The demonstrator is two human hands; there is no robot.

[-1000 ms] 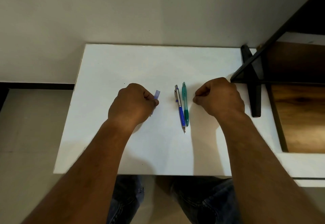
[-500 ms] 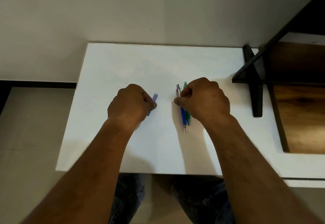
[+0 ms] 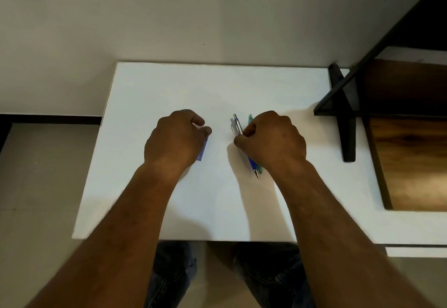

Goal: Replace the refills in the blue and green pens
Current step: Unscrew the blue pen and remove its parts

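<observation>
While the right hand (image 3: 273,138) pinches the blue pen (image 3: 238,127), whose length runs eleven to five o'clock on the desk (image 3: 217,89), the green pen (image 3: 250,117) lies just beside; the left hand (image 3: 174,138) curls over a packet (image 3: 202,152) at nine o'clock.

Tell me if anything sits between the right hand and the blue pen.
Nothing visible does. The right hand is already on the blue pen, with its fingers closed around the barrel. The green pen lies right beside it, mostly under the hand. The white table around them is bare.
</observation>
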